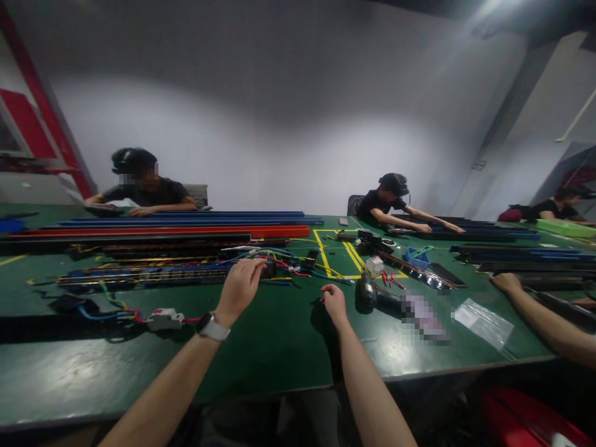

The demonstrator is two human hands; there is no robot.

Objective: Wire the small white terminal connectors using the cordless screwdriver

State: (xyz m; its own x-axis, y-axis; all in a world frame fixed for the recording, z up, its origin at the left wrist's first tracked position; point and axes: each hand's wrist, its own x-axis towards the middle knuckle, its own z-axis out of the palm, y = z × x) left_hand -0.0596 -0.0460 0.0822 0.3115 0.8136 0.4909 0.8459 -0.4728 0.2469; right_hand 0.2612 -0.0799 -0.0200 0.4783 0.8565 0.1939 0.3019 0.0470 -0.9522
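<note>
My left hand (239,290), with a watch (215,327) on its wrist, is over the right end of a long strip of blue and black parts (177,274). Its fingertips are pressed together beside a black end block (269,268); whatever they grip is hidden. Around them runs a tangle of coloured wires (288,264). Above the green table, my right hand (334,304) is loosely curled, with nothing visible in it. A black handheld power tool (382,301) lies to its right, partly blurred out. Left of my left wrist is a white breaker (165,318) wired in red and blue.
Blue rails (200,220) and an orange rail (223,232) lie across the far side. Farther right are another white breaker (374,267), a blue tray (416,257) and a clear plastic bag (483,324). A co-worker's arm (540,310) reaches in at right; other people sit opposite.
</note>
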